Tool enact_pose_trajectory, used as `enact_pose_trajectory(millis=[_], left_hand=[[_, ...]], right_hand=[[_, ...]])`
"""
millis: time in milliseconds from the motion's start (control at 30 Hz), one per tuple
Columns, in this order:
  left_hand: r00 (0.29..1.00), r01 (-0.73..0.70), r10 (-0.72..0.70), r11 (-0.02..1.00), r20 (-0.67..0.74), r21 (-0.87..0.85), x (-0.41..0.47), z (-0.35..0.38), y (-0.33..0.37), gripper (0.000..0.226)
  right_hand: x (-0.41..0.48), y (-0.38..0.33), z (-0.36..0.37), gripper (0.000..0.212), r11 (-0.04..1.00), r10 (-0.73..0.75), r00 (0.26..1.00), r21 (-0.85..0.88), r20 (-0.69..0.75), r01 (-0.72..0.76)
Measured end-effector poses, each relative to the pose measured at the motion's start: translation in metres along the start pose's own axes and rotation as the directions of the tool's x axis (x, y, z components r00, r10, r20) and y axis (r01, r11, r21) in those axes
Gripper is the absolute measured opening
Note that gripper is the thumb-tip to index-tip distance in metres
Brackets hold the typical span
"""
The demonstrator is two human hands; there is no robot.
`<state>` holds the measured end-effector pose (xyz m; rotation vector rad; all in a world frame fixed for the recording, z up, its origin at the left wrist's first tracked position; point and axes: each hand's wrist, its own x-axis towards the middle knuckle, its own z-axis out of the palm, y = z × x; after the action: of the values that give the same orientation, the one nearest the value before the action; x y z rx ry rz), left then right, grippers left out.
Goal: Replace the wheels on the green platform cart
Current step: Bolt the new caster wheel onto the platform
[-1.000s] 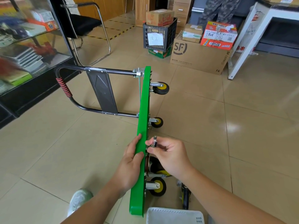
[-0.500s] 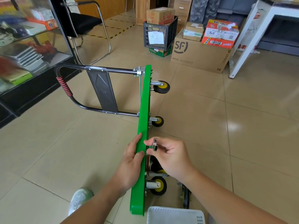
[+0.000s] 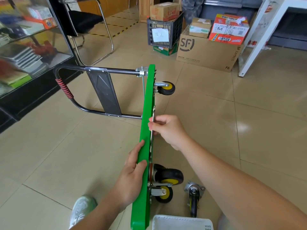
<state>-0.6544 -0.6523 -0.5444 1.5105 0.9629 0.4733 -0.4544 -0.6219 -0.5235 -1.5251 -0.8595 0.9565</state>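
The green platform cart (image 3: pixel 146 113) stands on its side edge, with its black handle (image 3: pixel 66 90) lying out to the left. My left hand (image 3: pixel 132 170) grips the platform's upper edge near me. My right hand (image 3: pixel 167 130) holds a thin metal wrench (image 3: pixel 153 117) flat against the cart's underside, about halfway along. A yellow-hubbed wheel (image 3: pixel 166 88) sticks out at the far end. Two more wheels, a larger one (image 3: pixel 169 175) and a smaller one (image 3: pixel 163 194), sit at the near end. A loose caster (image 3: pixel 194 196) lies on the floor to their right.
A white basket (image 3: pixel 181 222) sits at the bottom edge, against the cart's near end. My shoe (image 3: pixel 83 208) is left of the cart. A glass cabinet (image 3: pixel 25 47) and a chair (image 3: pixel 93 27) stand on the left; a crate (image 3: pixel 164 34), cardboard boxes (image 3: pixel 207 52) and a white table leg (image 3: pixel 254 47) stand beyond.
My right hand has moved away from me along the underside and now holds the wrench lengthwise against the cart. The lower far wheel no longer shows. My left hand stays on the edge.
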Motion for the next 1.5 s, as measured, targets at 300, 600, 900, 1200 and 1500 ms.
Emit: enact_pose_trajectory(millis=[300,600,900,1200,1500], left_hand=[[1.0,0.001,-0.002,1.0,0.013,0.03,0.002,0.001,0.001,0.059],[0.999,-0.023,0.024,0.999,-0.022,0.047,0.0,0.0,0.001,0.056],[0.999,-0.043,0.045,0.997,-0.028,0.059,-0.001,0.001,0.0,0.057],[0.998,-0.051,0.053,0.997,-0.028,0.065,0.001,0.001,-0.001,0.058],[1.0,-0.005,0.005,1.0,-0.01,0.019,-0.001,0.002,0.003,0.058]], right_hand=[[-0.008,-0.008,-0.013,0.021,0.98,-0.043,0.997,0.191,-0.072,0.056],[-0.089,-0.023,-0.018,0.027,0.969,-0.244,0.97,0.04,0.009,0.243],[-0.115,-0.002,-0.004,0.028,0.942,-0.336,0.94,-0.037,-0.066,0.334],[-0.103,0.01,0.007,0.029,0.941,-0.337,0.938,-0.036,-0.083,0.335],[-0.029,-0.01,-0.005,0.02,0.982,-0.092,0.994,-0.169,-0.051,0.082]])
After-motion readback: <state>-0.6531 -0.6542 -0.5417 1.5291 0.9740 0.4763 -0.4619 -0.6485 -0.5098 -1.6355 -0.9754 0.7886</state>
